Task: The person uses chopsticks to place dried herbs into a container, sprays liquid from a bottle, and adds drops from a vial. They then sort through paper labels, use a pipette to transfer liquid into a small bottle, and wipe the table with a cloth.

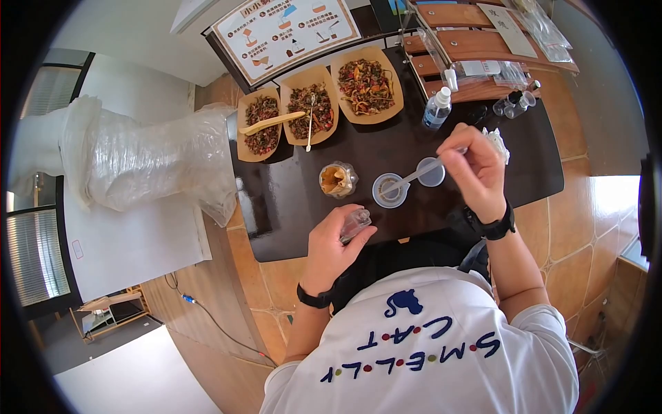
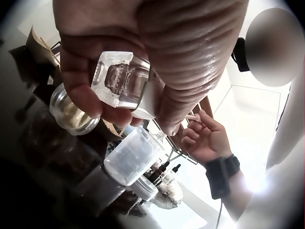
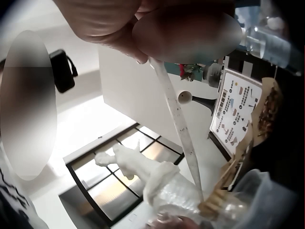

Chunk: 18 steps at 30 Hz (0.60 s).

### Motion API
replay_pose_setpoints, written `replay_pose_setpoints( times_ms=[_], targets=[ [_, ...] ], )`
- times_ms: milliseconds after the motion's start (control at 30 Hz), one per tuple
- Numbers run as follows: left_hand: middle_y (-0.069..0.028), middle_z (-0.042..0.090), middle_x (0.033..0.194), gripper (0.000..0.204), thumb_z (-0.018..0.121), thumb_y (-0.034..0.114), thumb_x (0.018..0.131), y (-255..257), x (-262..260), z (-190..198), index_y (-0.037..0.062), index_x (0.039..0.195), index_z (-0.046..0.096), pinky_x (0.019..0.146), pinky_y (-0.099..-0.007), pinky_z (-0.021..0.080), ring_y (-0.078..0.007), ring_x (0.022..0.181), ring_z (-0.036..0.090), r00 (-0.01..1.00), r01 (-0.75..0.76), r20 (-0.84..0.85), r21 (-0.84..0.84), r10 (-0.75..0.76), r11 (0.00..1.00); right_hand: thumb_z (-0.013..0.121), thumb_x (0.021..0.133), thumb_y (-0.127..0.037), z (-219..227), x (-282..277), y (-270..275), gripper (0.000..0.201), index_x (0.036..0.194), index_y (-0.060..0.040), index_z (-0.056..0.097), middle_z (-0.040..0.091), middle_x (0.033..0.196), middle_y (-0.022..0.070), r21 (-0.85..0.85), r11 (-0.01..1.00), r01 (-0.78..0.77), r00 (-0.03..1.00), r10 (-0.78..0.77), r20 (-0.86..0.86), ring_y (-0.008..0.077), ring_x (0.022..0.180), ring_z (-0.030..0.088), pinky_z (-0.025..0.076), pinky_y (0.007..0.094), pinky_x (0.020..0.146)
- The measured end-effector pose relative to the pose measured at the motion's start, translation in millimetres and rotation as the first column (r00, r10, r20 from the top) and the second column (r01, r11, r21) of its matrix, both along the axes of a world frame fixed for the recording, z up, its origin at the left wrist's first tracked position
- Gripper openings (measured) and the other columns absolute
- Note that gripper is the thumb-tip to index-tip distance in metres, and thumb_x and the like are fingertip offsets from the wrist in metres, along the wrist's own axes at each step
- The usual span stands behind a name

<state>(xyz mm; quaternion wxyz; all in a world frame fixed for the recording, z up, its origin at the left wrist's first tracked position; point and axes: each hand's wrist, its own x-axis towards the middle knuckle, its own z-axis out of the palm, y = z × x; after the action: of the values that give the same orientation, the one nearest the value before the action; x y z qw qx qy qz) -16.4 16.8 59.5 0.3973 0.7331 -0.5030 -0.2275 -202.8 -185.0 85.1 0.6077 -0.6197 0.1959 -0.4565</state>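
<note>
Low in front of the body, the left hand (image 1: 334, 247) grips a small clear glass bottle (image 2: 123, 78), fingers and thumb round its sides. The right hand (image 1: 477, 172) pinches the upper end of a translucent pipette (image 3: 177, 124), which slants down to a small plastic cup (image 1: 391, 199) on the dark table. Specks show inside the pipette. Beside that cup stands a second translucent cup (image 1: 431, 181). A clear jar with folded brown paper (image 1: 337, 180) inside is left of the cups.
Three paper trays (image 1: 372, 116) of dried plant bits line the back edge of the table (image 1: 276, 228), with a printed sign behind. A spray bottle (image 1: 437, 109), small dropper bottles (image 1: 518, 107) and a wooden rack (image 1: 458, 43) stand at the right. Plastic wrap (image 1: 145, 155) hangs left.
</note>
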Motion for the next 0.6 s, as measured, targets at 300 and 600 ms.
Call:
replay_pose_setpoints(
  times_ms=[300, 600],
  targets=[
    [-0.0122, 0.072, 0.095, 0.040, 0.085, 0.015, 0.081, -6, -6, 3, 0.0042, 0.114, 0.065, 0.077, -0.0312, 0.054, -0.0241, 0.084, 0.071, 0.998, 0.041, -0.046, 0.023, -0.040, 0.999, 0.074, 0.084, 0.001, -3, 10, 10, 0.011, 0.091, -0.0012, 0.067, 0.059, 0.078, 0.0079, -0.329, 0.938, -0.110, 0.953, 0.005, -0.304, 0.0185, 0.063, 0.061, 0.045, 0.0281, 0.055],
    [-0.0128, 0.072, 0.095, 0.040, 0.085, 0.015, 0.081, -9, -7, 3, 0.0047, 0.114, 0.065, 0.077, -0.0319, 0.055, -0.0253, 0.084, 0.071, 0.998, 0.052, -0.026, 0.022, -0.052, 0.998, 0.074, 0.082, 0.002, -7, 12, 10, 0.010, 0.088, -0.0016, 0.067, 0.060, 0.076, 0.0093, -0.396, 0.907, -0.145, 0.940, 0.001, -0.342, 0.0229, 0.062, 0.062, 0.046, 0.0309, 0.055]
  ],
)
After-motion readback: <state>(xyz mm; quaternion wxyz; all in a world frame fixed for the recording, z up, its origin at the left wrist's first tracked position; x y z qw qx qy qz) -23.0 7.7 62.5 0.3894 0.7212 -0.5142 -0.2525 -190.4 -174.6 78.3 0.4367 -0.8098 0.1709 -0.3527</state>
